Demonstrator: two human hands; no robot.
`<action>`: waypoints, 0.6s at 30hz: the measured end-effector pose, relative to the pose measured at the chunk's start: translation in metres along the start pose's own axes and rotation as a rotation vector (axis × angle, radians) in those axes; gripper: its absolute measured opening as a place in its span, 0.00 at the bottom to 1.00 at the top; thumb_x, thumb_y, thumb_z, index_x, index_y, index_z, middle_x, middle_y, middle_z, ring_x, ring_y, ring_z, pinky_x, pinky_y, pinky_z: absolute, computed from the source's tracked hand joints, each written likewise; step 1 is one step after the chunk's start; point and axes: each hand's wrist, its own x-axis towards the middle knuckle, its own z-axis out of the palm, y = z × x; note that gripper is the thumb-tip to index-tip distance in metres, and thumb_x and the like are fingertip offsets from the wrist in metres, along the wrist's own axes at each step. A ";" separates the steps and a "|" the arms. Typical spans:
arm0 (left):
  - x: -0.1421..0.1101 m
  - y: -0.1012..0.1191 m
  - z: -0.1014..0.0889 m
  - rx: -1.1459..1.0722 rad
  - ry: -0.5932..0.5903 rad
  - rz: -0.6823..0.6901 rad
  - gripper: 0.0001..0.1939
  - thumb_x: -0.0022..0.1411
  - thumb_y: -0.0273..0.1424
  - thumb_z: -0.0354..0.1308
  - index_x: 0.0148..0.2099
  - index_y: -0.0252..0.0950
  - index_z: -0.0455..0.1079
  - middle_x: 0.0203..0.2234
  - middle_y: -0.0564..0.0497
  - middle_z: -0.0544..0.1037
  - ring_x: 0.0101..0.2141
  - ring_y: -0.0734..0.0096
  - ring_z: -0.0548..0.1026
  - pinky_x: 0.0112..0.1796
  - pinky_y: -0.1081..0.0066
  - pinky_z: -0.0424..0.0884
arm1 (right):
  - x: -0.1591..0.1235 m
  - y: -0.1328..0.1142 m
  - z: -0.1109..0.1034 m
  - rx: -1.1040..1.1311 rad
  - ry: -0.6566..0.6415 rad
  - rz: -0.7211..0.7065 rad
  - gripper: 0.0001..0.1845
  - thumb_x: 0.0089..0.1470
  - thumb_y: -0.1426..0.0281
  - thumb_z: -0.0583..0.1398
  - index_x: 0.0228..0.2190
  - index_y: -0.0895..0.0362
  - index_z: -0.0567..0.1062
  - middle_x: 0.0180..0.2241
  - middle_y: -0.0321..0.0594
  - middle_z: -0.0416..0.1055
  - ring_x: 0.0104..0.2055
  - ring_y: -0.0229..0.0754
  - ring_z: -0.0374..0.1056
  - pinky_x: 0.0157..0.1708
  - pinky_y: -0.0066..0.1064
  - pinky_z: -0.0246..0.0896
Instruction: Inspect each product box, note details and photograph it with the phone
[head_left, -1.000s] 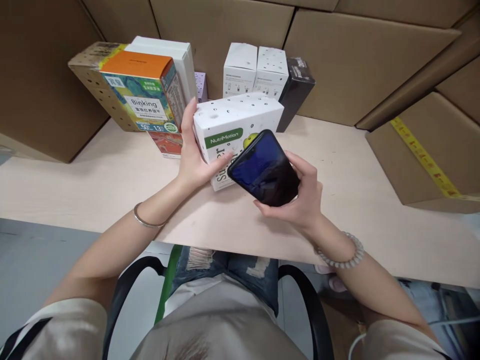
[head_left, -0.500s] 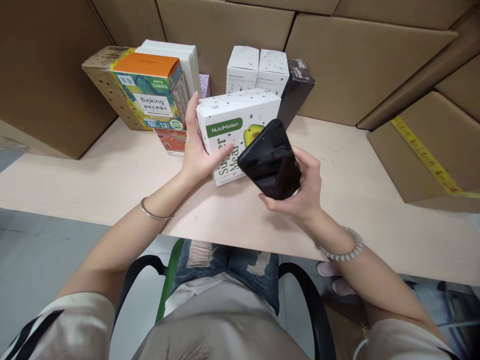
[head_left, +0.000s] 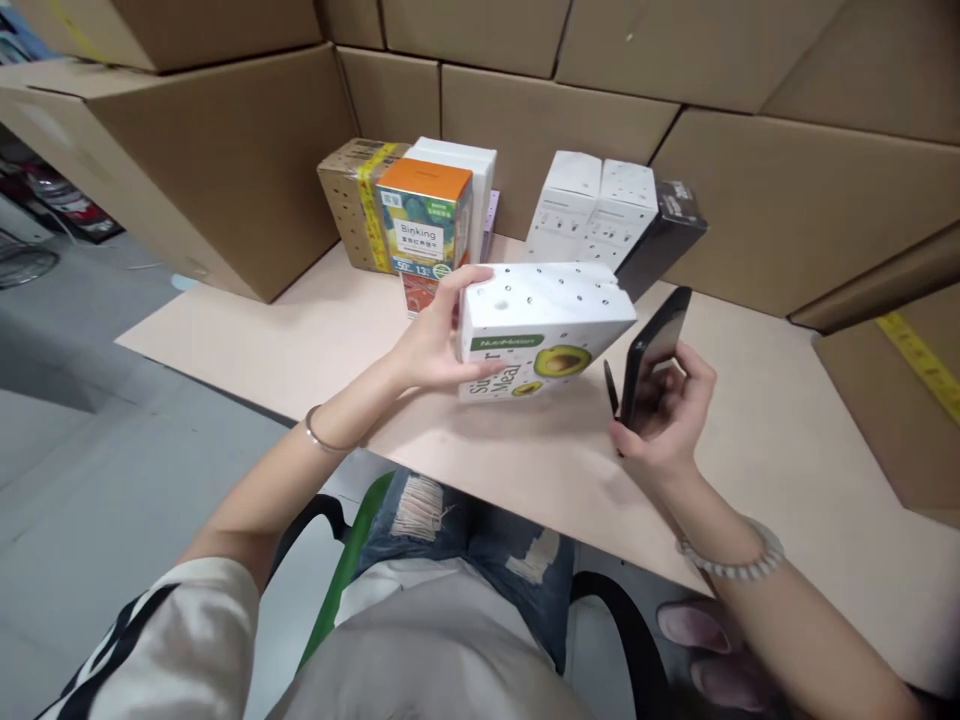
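Note:
My left hand [head_left: 439, 345] grips the left end of a white NutriMotion meal box [head_left: 551, 310] with avocado pictures. The box tilts so that its dotted side faces up, and its thumb-side front is partly covered by my thumb. To the right of it, my right hand [head_left: 671, 415] is closed around a black smartphone [head_left: 654, 350], held upright and nearly edge-on to me. A thin dark round piece [head_left: 610, 388] sticks out on the phone's left side; I cannot tell what it is. Box and phone are apart.
An orange-topped Binking box [head_left: 420, 225] stands at the back left beside a taped brown carton [head_left: 352, 205] and a white box [head_left: 457, 155]. Two white cartons [head_left: 592, 205] and a black box [head_left: 667, 235] stand at the back. Large cardboard boxes [head_left: 217, 170] wall the table [head_left: 450, 425].
The phone has turned from showing its broad face to nearly edge-on and moved right, away from the meal box. The meal box has tipped, showing more of its top. My view has swung left.

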 end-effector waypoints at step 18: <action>-0.107 0.075 -0.104 0.875 0.439 -0.525 0.55 0.56 0.58 0.71 0.76 0.49 0.48 0.66 0.37 0.67 0.53 0.41 0.79 0.42 0.50 0.82 | 0.009 -0.060 0.048 -0.666 -0.599 0.317 0.46 0.49 0.47 0.64 0.65 0.53 0.73 0.56 0.53 0.78 0.57 0.70 0.79 0.50 0.59 0.78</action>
